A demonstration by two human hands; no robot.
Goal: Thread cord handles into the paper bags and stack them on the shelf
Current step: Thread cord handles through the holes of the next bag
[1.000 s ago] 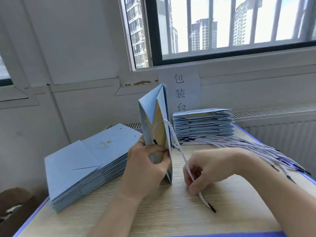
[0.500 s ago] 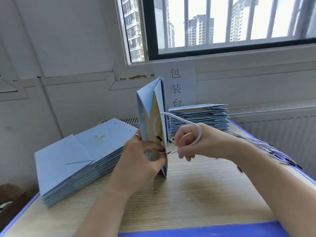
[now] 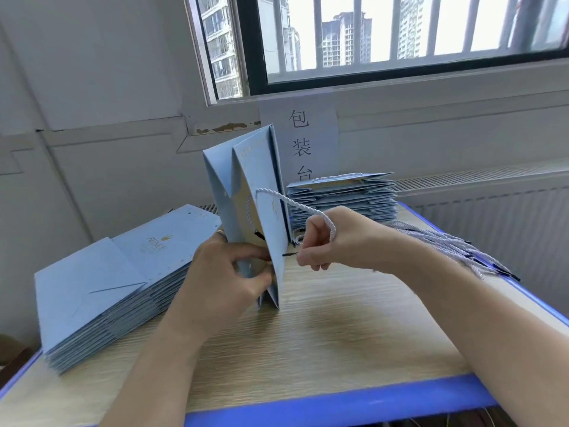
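Note:
A light blue paper bag (image 3: 261, 186) stands on its edge in the middle of the table, folds partly spread. My left hand (image 3: 229, 275) grips its lower part from the left. A white twisted cord (image 3: 295, 204) loops from inside the bag over my right hand (image 3: 332, 241). That hand pinches the cord's black tip (image 3: 289, 254) right at the bag's near panel.
A stack of flat blue bags (image 3: 117, 278) lies at the left. At the back right sits a stack of bags with cords fitted (image 3: 341, 198). Loose white cords (image 3: 455, 251) lie along the right edge of the wooden table (image 3: 308, 349). A wall and window stand behind.
My right hand lifted from the table with the cord and brought its black tip up to the bag's panel. The bag's folds have spread wider. My left hand keeps its grip.

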